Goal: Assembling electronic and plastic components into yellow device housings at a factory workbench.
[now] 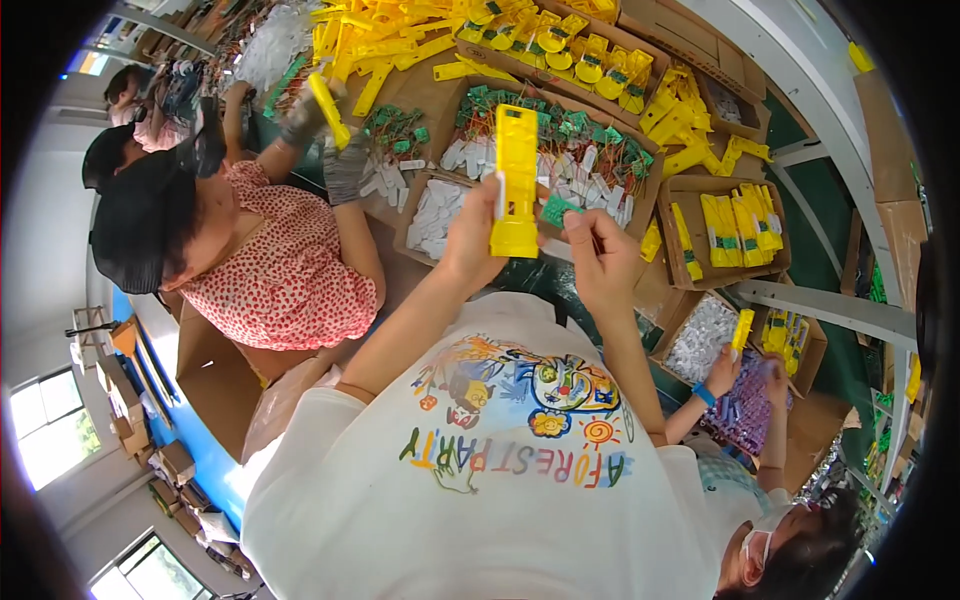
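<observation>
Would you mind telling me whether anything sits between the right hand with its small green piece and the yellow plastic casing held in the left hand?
Nothing visible does. The left hand holds the yellow casing upright, and the right hand pinches the green piece just beside it, with only open air between them above the cardboard box.

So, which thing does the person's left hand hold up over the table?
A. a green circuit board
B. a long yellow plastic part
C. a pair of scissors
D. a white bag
B: the left hand grips the long yellow plastic part near its lower end, standing upright.
</observation>
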The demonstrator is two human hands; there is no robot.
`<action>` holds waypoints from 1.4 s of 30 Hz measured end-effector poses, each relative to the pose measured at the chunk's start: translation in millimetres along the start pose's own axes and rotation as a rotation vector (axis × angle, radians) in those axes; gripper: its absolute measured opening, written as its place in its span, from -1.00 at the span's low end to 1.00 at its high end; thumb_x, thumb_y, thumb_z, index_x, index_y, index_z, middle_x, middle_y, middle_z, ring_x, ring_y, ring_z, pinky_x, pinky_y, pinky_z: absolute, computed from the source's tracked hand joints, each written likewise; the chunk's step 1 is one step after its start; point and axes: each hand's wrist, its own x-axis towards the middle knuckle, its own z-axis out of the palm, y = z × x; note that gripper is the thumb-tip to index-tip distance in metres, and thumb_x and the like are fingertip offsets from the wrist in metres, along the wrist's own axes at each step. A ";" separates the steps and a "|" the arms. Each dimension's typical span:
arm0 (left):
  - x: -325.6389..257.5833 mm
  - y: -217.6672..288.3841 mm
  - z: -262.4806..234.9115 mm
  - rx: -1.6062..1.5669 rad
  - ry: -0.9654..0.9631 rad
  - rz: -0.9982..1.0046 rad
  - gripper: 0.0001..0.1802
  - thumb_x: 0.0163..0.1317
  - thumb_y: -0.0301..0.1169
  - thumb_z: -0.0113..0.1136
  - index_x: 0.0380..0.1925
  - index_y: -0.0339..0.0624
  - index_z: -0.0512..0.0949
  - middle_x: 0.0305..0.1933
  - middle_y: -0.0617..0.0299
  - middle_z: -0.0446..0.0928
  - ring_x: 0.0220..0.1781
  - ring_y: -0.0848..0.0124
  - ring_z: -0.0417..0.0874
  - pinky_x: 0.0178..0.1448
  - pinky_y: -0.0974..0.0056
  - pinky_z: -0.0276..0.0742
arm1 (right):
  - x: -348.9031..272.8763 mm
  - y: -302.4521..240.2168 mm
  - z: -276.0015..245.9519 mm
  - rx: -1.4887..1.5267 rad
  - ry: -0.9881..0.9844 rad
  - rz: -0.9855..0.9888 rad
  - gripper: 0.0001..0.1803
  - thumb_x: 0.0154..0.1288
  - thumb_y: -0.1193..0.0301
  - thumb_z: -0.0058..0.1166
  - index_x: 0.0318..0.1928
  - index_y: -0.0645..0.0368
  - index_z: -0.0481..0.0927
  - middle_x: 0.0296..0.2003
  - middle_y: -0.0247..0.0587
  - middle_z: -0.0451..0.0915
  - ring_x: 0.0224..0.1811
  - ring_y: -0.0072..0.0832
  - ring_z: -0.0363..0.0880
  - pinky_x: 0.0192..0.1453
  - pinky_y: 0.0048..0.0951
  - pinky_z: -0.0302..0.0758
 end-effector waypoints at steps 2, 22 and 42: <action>1.6 -9.5 -3.3 0.091 0.017 -0.036 -0.47 0.41 -0.05 -0.41 0.03 -0.24 0.36 0.03 0.08 0.47 -0.07 0.29 0.53 -0.03 0.15 0.53 | -1.1 -16.3 6.2 -0.164 -0.107 -0.119 -0.76 0.30 0.37 0.08 -0.48 0.26 0.50 -0.68 -0.46 0.37 -0.62 -0.78 0.21 -0.57 -0.64 0.13; 2.5 -8.3 5.9 0.003 -0.143 0.068 -0.49 0.41 -0.28 -0.30 0.33 -0.14 0.09 0.28 -0.01 0.29 0.28 0.23 0.35 0.31 0.15 0.27 | 6.9 -16.1 20.6 -0.288 -0.081 -0.212 -0.69 0.19 0.41 0.14 -0.62 0.28 0.41 -0.78 -0.22 0.35 -0.78 -0.51 0.23 -0.66 -0.45 0.16; 4.7 -9.7 7.6 0.218 0.024 0.294 -0.43 0.24 -0.55 -0.17 0.30 -0.30 0.15 0.13 -0.09 0.44 0.13 0.24 0.51 0.22 0.21 0.37 | 26.5 14.3 20.3 0.159 -0.153 -0.112 -0.76 0.15 0.34 0.24 -0.44 0.31 0.63 -0.60 -0.27 0.52 -0.57 -0.73 0.43 -0.51 -0.62 0.35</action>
